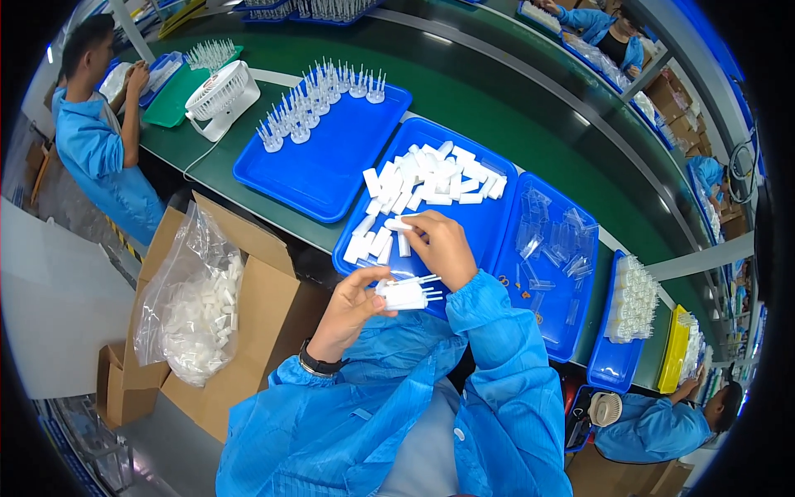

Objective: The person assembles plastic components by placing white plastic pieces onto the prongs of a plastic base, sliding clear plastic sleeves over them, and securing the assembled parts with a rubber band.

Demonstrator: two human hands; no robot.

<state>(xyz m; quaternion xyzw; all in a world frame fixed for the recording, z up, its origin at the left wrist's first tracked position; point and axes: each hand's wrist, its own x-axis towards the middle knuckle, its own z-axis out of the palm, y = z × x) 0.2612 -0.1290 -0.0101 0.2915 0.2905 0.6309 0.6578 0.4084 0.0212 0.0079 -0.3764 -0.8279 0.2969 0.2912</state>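
Observation:
My left hand [344, 313] grips a white plastic assembly [402, 296] with several thin pale rods sticking out to its right. Between the thumb and fingers of my right hand [445, 248] is a small white plastic piece [398, 224]. That hand is over a blue tray [468, 225] on which many similar white pieces [431, 176] lie in a loose heap. The palm side of my right hand is hidden.
To the right, another blue tray [553, 325] holds clear plastic parts. A blue tray [327, 153] at left carries upright pronged pieces. A white fan [222, 95] stands beyond it. An open carton [273, 311] with a bag of white parts is at my left. Co-workers sit along the line.

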